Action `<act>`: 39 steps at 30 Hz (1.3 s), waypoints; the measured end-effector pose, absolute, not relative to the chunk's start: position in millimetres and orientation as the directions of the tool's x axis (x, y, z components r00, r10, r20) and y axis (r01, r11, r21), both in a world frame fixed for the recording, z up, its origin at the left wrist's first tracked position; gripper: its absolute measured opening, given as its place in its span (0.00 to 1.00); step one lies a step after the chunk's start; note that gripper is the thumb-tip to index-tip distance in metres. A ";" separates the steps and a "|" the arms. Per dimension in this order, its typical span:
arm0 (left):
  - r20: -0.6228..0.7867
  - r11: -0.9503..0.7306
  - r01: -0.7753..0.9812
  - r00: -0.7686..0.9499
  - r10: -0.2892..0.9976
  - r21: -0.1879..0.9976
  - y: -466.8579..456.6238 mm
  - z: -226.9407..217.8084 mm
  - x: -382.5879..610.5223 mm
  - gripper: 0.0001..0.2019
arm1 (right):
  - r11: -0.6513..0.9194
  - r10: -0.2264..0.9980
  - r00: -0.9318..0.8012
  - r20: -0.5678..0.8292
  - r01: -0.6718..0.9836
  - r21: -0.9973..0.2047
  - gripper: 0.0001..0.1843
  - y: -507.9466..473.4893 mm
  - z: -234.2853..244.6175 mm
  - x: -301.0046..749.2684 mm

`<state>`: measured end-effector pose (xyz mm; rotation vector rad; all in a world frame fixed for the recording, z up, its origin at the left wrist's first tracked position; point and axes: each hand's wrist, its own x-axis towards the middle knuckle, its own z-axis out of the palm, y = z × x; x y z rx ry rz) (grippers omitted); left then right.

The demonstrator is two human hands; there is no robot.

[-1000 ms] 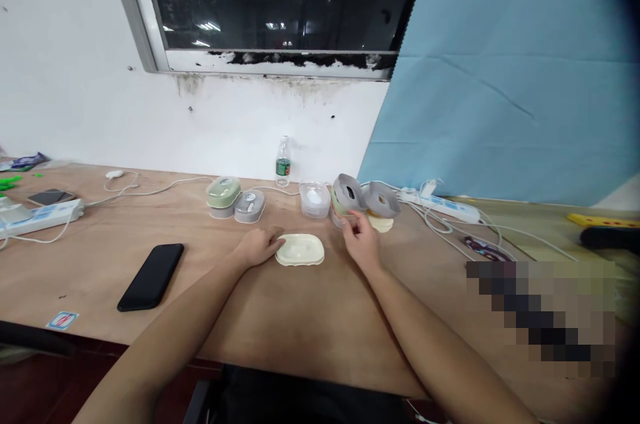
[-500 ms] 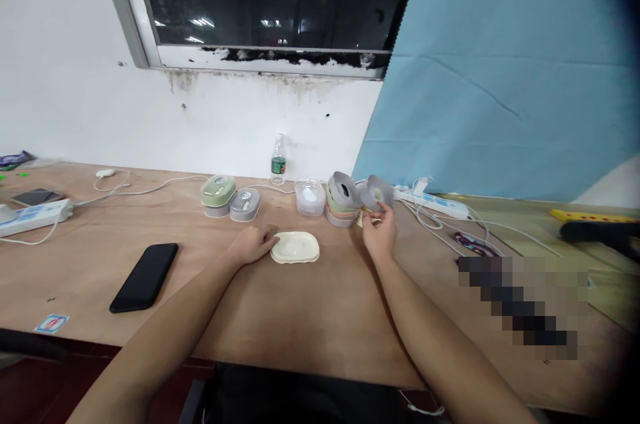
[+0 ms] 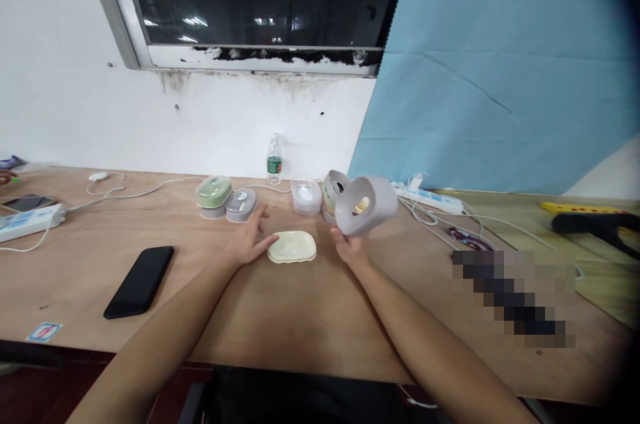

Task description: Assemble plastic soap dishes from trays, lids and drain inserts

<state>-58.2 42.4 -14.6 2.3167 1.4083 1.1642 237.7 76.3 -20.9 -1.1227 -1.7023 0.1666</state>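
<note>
My right hand (image 3: 351, 249) grips a grey oval lid (image 3: 365, 205) with a hole in its middle and holds it tilted above the table. My left hand (image 3: 249, 242) rests on the wooden table (image 3: 280, 317) with fingers spread, touching the left edge of a cream oval container base (image 3: 292, 247). Behind the lid stands a stack of coloured container parts (image 3: 330, 201) with another grey lid leaning on it. A clear container (image 3: 306, 195) stands left of that stack.
A green-lidded box (image 3: 213, 193) and a grey-lidded box (image 3: 241, 204) stand at the back, with a water bottle (image 3: 273, 159) by the wall. A black phone (image 3: 139, 281) lies at the left. Power strips (image 3: 30, 221) and cables run along both sides.
My right hand reached to the stack, took the grey lid leaning there and lifted it toward me. My left hand's fingers spread open beside the cream base.
</note>
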 end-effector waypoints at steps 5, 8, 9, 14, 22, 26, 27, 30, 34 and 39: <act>0.598 -0.618 0.601 0.272 0.754 0.507 39.7 -10.7 -61.7 0.42 | 0.599 0.799 -0.354 0.486 0.532 -0.598 0.23 54.6 -22.8 208.4; 0.600 -0.634 0.609 0.302 0.741 0.477 38.3 -8.1 -63.9 0.44 | 0.654 0.756 -0.440 0.485 0.470 -0.592 0.27 50.1 -18.9 204.4; 0.600 -0.644 0.607 0.319 0.734 0.465 37.5 -7.4 -63.8 0.45 | 0.663 0.747 -0.454 0.485 0.460 -0.590 0.28 50.0 -17.5 204.9; 0.583 -0.607 0.668 0.308 0.752 0.431 30.1 -4.0 -56.5 0.42 | 0.629 0.777 -0.402 0.484 0.473 -0.617 0.30 56.3 -14.3 209.3; 0.464 -0.597 0.724 0.422 0.779 0.345 28.6 6.6 -47.3 0.28 | 0.400 0.917 -0.256 0.307 0.575 -0.714 0.29 74.6 -16.9 205.0; 0.356 -0.520 0.786 0.405 0.842 0.335 39.3 -2.8 -47.9 0.22 | 0.331 0.942 -0.178 0.285 0.643 -0.691 0.21 79.5 -19.6 202.3; 0.332 -0.504 0.793 0.400 0.854 0.342 41.6 -5.3 -48.5 0.22 | 0.319 0.945 -0.171 0.278 0.668 -0.673 0.21 79.5 -19.9 201.8; 0.329 -0.499 0.800 0.397 0.857 0.334 45.6 -9.6 -51.3 0.21 | 0.360 0.933 -0.250 0.260 0.672 -0.647 0.18 77.6 -20.5 201.5; 0.295 -0.534 0.797 0.458 0.839 0.283 45.7 -10.4 -56.1 0.18 | 0.447 0.893 -0.354 0.278 0.618 -0.647 0.17 74.7 -22.5 202.6; 0.255 -0.508 0.810 0.445 0.858 0.294 46.9 -16.2 -58.0 0.24 | 0.442 0.897 -0.304 0.321 0.651 -0.618 0.22 73.0 -24.5 201.1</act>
